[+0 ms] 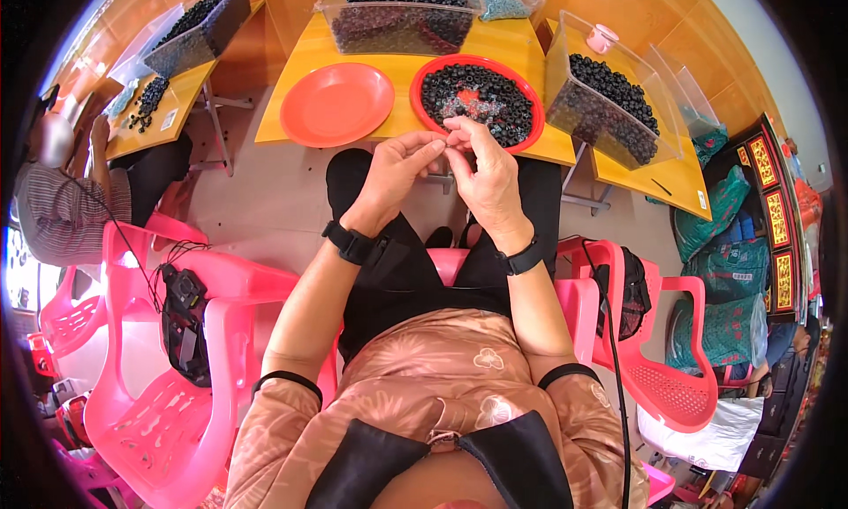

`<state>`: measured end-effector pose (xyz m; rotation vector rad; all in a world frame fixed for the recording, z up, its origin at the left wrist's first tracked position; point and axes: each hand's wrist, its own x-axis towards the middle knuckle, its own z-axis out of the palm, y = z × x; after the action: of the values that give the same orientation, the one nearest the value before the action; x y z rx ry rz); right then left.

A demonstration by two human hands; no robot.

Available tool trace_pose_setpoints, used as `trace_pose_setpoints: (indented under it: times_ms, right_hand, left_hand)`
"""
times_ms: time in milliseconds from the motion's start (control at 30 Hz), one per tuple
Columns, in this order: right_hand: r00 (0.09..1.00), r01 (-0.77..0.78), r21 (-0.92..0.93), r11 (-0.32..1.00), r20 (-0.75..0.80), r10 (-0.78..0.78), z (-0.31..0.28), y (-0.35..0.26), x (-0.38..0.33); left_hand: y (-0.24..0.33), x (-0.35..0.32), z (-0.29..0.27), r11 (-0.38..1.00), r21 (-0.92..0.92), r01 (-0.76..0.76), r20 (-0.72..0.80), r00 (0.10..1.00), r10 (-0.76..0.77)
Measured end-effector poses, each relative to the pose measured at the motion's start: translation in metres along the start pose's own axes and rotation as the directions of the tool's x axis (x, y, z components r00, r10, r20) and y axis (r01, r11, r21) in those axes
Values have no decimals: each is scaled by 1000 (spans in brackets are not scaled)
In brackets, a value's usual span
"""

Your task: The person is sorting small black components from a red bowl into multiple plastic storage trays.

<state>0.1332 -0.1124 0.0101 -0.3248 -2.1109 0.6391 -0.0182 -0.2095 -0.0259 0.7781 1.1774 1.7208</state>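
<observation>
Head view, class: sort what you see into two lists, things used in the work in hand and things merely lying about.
In use:
left hand
right hand
small piece pinched between both hands' fingertips
red plate of dark beads

Lying about:
empty orange plate
clear bins of beads
pink chairs
green sacks

A yellow table (389,54) is set in front, and two round red plates are laid on it side by side: an empty plate (336,103) on the left, and a plate heaped with dark beads (477,101) on the right. A clear bin of beads (395,14) is parked behind them. Another clear bead bin (601,102) is kept on the neighbouring yellow table (658,178) to the right
</observation>
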Motion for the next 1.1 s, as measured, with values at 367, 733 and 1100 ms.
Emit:
trace_pose_setpoints:
  times_ms: [367,733,1100]
  right_hand:
    - [853,-519,356,777,154,499,-18,20,-10]
    - [808,-590,474,654,335,485,-19,18,-8]
    - [785,-620,446,646,358,506,-19,19,-12]
  left_hand:
    - [2,-7,22,992,51,-112,-33,993,114]
    - [11,-19,36,628,610,-483,38,809,586]
    - [6,-17,29,636,691,-344,-28,866,499]
